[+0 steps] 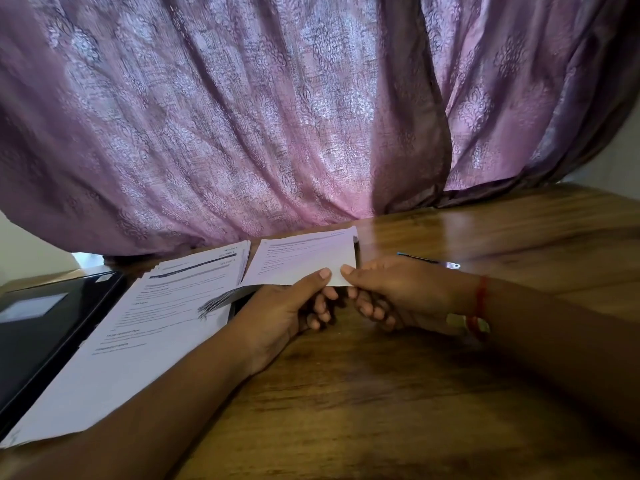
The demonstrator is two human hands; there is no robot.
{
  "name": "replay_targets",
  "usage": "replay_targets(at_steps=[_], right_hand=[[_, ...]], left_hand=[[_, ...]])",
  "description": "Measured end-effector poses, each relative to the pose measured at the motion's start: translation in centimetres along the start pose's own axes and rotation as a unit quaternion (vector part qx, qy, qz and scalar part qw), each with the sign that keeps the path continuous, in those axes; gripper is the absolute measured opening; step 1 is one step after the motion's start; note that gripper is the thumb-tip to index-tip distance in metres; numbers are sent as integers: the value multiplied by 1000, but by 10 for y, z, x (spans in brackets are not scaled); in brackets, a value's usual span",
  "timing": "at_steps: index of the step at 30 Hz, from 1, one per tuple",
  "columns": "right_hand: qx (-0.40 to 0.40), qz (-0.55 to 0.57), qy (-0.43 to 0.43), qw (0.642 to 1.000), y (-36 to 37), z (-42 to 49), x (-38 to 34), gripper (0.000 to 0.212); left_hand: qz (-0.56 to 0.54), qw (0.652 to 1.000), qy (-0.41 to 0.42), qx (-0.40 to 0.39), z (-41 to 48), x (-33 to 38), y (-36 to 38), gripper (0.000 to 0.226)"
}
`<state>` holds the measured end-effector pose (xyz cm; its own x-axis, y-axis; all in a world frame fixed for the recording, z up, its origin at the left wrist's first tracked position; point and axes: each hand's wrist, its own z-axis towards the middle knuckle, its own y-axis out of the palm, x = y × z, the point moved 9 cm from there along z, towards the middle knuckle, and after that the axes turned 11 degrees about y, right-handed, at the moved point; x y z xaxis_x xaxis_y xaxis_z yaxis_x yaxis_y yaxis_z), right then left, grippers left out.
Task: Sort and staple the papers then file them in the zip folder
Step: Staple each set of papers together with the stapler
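Observation:
A set of printed white sheets (301,259) is held up just above the wooden table (398,393), tilted away from me. My left hand (287,306) pinches its near edge, thumb on top and fingers curled beneath. My right hand (391,289) pinches the same edge at the near right corner. To the left a spread stack of printed papers (138,337) lies flat on the table. A black zip folder (38,323) lies at the far left, partly under that stack. A thin dark object with a shiny end (429,260), perhaps the stapler, lies behind my right hand.
A purple patterned curtain (277,116) hangs right behind the table's far edge and fills the upper view. A red thread and a band circle my right wrist (479,306). Bare wood stretches across the table's right and near parts.

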<state>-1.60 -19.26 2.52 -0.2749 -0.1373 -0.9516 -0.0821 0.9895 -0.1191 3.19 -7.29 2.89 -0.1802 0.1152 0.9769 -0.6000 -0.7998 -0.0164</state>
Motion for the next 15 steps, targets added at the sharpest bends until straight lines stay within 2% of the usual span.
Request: replay_targets(at_steps=[3,9,15], right_hand=[[11,-15,-14,1000,1,0,-1,36],[-41,19,-17,999,1,1,0,26],[-25,5,-40,999,4,1,-2,27]], left_hand=[[2,1000,-2,3,0,0,0,28],[-8,1000,-1,6,1,0,-1,29],[-9,1000,10,2,1,3,1,30]])
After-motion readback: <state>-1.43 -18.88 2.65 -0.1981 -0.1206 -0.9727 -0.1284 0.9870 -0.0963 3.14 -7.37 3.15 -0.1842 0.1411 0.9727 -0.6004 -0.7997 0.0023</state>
